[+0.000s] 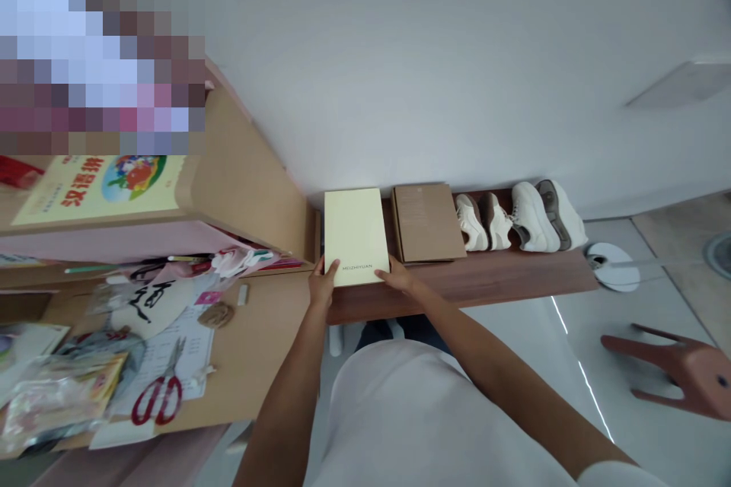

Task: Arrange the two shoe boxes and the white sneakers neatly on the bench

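A pale yellow box (355, 232) with small dark lettering lies on a dark wooden shelf (514, 274) against the white wall. My left hand (323, 281) grips its near left corner, thumb on top. Its near right corner is held the same way by my right hand (398, 275). Both hands are closed on the box. A brown cardboard box (427, 222) lies on the shelf right beside it.
Two pairs of white shoes (519, 221) line the shelf to the right. A light wooden desk (263, 342) on the left carries red-handled scissors (158, 396), papers and plastic bags. A colourful book (103, 186) lies on a cabinet above. A reddish stool (679, 369) lies on the floor at right.
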Tool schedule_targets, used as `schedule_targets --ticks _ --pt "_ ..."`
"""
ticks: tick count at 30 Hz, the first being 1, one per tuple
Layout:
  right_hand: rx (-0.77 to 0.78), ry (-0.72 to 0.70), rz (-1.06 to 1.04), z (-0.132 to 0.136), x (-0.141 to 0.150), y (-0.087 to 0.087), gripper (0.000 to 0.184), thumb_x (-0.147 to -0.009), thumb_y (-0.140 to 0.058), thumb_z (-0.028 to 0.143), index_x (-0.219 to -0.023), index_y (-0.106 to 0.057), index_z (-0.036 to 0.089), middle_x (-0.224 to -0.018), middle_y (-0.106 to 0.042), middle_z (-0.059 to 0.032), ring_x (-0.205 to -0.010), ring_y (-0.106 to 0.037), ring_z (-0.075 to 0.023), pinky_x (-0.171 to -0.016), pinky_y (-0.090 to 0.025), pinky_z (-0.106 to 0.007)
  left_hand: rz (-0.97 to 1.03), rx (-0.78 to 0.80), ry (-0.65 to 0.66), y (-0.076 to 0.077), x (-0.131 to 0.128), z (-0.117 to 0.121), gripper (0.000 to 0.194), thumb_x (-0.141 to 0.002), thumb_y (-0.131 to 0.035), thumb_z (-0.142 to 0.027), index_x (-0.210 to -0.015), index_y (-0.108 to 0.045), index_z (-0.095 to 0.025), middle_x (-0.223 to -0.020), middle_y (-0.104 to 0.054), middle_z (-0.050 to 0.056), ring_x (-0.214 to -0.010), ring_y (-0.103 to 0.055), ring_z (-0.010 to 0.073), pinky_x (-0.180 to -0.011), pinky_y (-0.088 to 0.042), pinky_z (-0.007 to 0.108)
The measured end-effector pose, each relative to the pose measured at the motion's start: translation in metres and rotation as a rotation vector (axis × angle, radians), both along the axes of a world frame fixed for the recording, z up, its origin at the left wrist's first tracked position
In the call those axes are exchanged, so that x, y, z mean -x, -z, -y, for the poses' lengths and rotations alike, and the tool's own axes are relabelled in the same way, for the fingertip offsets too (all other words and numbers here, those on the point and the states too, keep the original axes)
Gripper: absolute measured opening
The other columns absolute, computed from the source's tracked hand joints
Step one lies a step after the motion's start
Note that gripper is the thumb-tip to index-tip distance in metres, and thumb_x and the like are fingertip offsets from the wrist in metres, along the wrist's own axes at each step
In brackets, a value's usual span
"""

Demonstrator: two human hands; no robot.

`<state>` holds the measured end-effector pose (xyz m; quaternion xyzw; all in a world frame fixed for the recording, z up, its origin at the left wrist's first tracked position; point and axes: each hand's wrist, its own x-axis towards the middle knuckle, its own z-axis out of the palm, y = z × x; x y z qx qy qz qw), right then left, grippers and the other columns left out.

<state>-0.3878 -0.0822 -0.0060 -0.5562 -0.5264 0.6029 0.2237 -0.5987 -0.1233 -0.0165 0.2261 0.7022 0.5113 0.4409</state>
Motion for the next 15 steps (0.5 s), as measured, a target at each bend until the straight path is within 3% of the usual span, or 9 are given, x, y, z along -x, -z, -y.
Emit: schedule_targets --ticks 4,8,12,15 --pt "-0.044 -0.015 0.143 0.005 -0.003 -0.015 0.080 -0.077 -0.075 0.026 -0.150 -0.044 0.015 -0.151 -0.052 -0.0176 -0.142 -0.046 -0.0321 -0.121 -0.031 -0.052 -0.171 0.100 0.034 -0.012 0.006 0.001 0.070 -0.082 -0.076 -0.048 -0.142 -0.055 -0.018 -0.142 -0.061 0.017 -0.134 -0.056 0.0285 -0.115 -0.041 0.044" --pt "-0.223 0.039 0.171 0.006 -0.040 -0.034 0.081 -0.081 -0.069 0.035 -0.154 -0.039 0.016 -0.158 -0.043 -0.0165 -0.150 -0.033 -0.0331 -0.126 -0.022 -0.052 -0.484 0.052 0.024 -0.035 -0.003 -0.001 0.090 -0.079 -0.077 -0.051 -0.152 -0.040 -0.015 -0.160 -0.039 0.020 -0.151 -0.033 0.0310 -0.125 -0.022 0.044" --pt "-0.379 0.203 0.223 -0.011 -0.099 -0.048 0.078 -0.085 -0.063 0.038 -0.154 -0.038 0.016 -0.158 -0.042 -0.0152 -0.152 -0.027 -0.0337 -0.126 -0.021 -0.055 -0.430 -0.153 0.164 -0.054 -0.055 -0.014 0.084 -0.080 -0.077 -0.049 -0.152 -0.041 -0.024 -0.160 -0.040 0.013 -0.151 -0.033 0.0278 -0.125 -0.022 0.041" --pt "-0.430 0.258 0.287 -0.029 -0.138 -0.051 0.077 -0.084 -0.061 0.037 -0.154 -0.037 0.015 -0.158 -0.041 -0.0153 -0.153 -0.026 -0.0344 -0.126 -0.021 -0.057 -0.289 -0.211 0.287 -0.053 -0.103 -0.030 0.083 -0.078 -0.080 -0.046 -0.150 -0.044 -0.026 -0.159 -0.041 0.012 -0.149 -0.035 0.0275 -0.124 -0.025 0.043"
